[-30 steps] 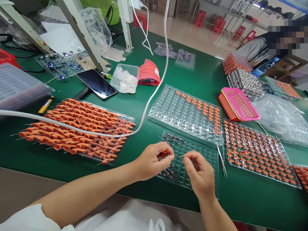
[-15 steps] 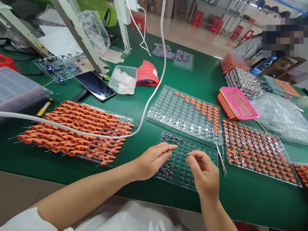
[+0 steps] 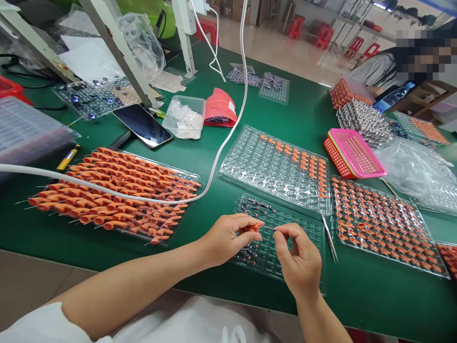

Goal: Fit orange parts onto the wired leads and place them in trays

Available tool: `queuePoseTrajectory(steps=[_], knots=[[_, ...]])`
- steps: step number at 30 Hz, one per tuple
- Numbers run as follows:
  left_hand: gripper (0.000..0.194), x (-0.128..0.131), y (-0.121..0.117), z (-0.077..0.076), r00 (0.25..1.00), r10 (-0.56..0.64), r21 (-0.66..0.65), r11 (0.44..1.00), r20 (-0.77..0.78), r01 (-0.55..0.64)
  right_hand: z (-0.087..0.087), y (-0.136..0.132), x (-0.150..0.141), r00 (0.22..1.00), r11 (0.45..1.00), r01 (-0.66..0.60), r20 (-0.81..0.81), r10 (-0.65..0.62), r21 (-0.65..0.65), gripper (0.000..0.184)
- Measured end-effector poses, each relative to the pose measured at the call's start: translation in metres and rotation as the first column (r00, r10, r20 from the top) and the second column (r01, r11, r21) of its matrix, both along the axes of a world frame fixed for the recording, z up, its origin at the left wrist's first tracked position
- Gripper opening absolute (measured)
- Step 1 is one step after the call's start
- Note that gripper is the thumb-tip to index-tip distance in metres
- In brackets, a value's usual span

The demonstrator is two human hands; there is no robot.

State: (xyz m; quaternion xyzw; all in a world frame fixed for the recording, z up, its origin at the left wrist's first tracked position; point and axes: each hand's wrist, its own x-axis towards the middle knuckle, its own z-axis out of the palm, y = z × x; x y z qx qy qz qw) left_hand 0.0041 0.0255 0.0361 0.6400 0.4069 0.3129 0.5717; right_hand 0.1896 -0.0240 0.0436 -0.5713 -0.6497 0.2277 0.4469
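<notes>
My left hand (image 3: 224,240) pinches a small hollow orange plastic piece (image 3: 256,227) between thumb and fingers. A thin wire (image 3: 268,228) stretches from that piece toward my right hand (image 3: 303,259), whose thumb and index finger are pinched on its end. Both hands hover over a clear moulded tray (image 3: 282,264). Small dark parts with orange ends (image 3: 247,255) lie in its left side, partly hidden by my left hand. Left of me, another tray carries rows of orange tubular pieces (image 3: 121,190) with thin wires sticking out.
Beyond my hands lies a clear tray (image 3: 250,166) partly filled with orange pieces. Tweezers (image 3: 330,240) rest right of my hand, beside a filled tray (image 3: 385,228). Pink and red baskets (image 3: 360,152) stand behind it. A white cable (image 3: 217,162) loops across. A co-worker (image 3: 378,66) sits at far right.
My right hand has moved slightly left, closer to my left hand. The left fingers have turned, so more of the orange piece shows, with the wire now spanning between the hands.
</notes>
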Motion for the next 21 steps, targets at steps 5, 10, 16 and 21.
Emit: queuePoseTrajectory(steps=[5, 10, 16, 21], knots=[[0.02, 0.0, 0.0, -0.001, 1.0, 0.019, -0.027, 0.999, 0.009, -0.019, 0.001, 0.002, -0.002, 0.998, 1.0, 0.003, 0.063, -0.003, -0.001, 0.01], [0.021, -0.001, 0.001, -0.001, 0.998, 0.025, -0.026, 0.999, 0.05, -0.024, 0.002, 0.003, -0.002, 0.997, 1.0, -0.012, 0.072, 0.012, -0.005, 0.009], [0.017, -0.002, 0.002, -0.004, 0.998, 0.026, 0.072, 0.997, 0.055, -0.03, 0.003, 0.003, -0.001, 0.997, 0.999, -0.048, 0.058, 0.049, -0.018, 0.009], [0.022, -0.003, 0.002, -0.016, 1.0, 0.006, 0.35, 0.937, 0.015, -0.011, 0.003, 0.004, -0.002, 0.992, 0.997, -0.072, 0.108, 0.07, 0.009, 0.009]])
